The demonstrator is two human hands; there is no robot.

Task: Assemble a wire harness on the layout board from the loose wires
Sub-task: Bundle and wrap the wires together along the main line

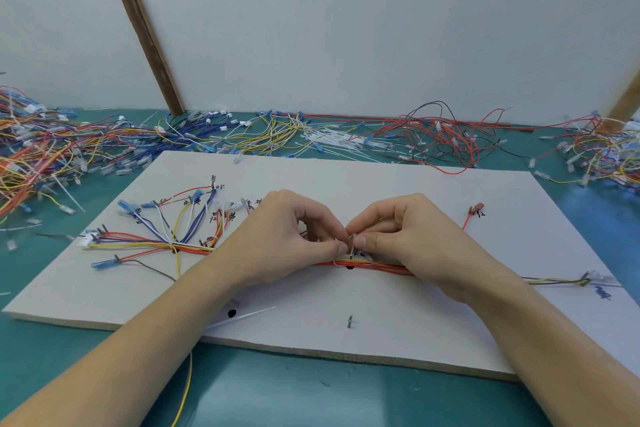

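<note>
Both hands meet at the middle of the layout board point(346, 340), fingertips nearly touching. Left hand point(287, 236): thumb and forefinger curled, pinching a thin pale strip, apparently a cable tie point(350, 242), directly above the wire bundle. Right hand point(398, 236): thumb and forefinger pinch the same strip from the other side; other fingers curled under. Heel of the right hand rests on the bundle.

Wire bundle point(367, 265), red, orange and yellow, runs left to right across the board beneath both hands. Left of the hands it fans out into branches point(166, 236) ending in blue and white terminals, routed round small pegs. Right end trails to a peg point(585, 279) near the board's right edge. A single red wire point(468, 218) rises to a far-right peg.

One bare peg point(350, 321) stands near the board's near edge. Board lies on the green surface point(311, 392). Loose wires point(52, 149) are heaped far left, along the far edge and far right; white cable ties point(332, 140) lie among them.
</note>
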